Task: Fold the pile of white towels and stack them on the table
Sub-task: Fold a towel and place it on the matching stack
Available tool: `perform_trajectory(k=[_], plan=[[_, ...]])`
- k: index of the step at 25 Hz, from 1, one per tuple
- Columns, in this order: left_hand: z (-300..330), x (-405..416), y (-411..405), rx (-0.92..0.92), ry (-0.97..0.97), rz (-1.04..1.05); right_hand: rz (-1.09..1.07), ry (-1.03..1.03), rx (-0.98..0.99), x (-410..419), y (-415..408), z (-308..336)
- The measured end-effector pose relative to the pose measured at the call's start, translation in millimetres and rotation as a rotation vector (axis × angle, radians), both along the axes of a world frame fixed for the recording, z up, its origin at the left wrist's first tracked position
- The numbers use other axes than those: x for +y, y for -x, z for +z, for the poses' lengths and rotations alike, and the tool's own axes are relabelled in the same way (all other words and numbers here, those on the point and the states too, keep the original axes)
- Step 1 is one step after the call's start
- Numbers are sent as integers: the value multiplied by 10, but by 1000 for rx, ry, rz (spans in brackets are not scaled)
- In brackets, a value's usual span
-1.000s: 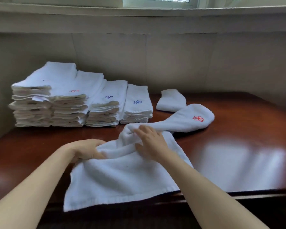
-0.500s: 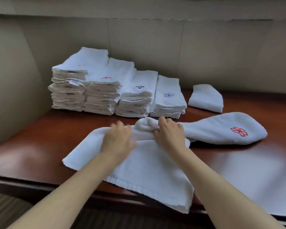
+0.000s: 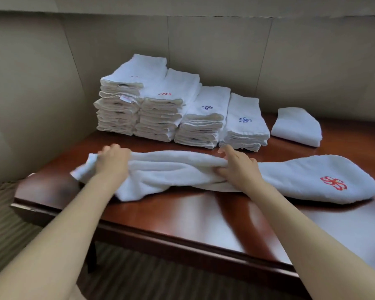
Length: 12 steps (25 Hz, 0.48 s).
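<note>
Head view: the long white towel [image 3: 173, 172] lies bunched across the table [image 3: 182, 215], running from its left edge toward the right. The left hand [image 3: 112, 164] grips the towel's left end, fingers curled over it. The right hand [image 3: 239, 168] pinches the towel's middle. 4 folded stacks [image 3: 173, 109] sit at the back-left corner, a single folded towel [image 3: 297, 126] beside them.

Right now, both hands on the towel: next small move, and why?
Probably lay the gathered long edge flat and smooth it. The left hand and right hand hold the towel bunched lengthwise, while its end with the red logo lies spread on the table.
</note>
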<state>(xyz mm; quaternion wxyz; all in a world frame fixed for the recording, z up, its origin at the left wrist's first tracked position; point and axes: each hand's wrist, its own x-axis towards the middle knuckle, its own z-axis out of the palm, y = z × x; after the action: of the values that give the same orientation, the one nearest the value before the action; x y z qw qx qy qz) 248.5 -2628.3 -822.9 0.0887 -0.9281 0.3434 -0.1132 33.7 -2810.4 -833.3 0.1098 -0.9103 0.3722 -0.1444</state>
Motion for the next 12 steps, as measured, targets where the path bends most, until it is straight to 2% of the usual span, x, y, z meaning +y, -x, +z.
perform_trajectory(k=[2, 4, 6, 8, 10, 12], plan=[[10, 198, -213, -101, 137, 131, -35, 44, 101, -49, -17, -31], [18, 179, -111, -22, 231, 78, -87, 93, 37, -82, -49, -64], [-5, 17, 226, 238, 333, -233, -71, 129, -81, -34, -97, -86], [-92, -142, 623, 445, 269, -498, -77, 141, -176, 31, -131, -50], [-171, -224, 721, 379, 174, -554, -118, 162, -208, 76, -129, -37], [-165, -230, 630, 270, 207, -479, -137, 220, -206, 109, -85, -45]])
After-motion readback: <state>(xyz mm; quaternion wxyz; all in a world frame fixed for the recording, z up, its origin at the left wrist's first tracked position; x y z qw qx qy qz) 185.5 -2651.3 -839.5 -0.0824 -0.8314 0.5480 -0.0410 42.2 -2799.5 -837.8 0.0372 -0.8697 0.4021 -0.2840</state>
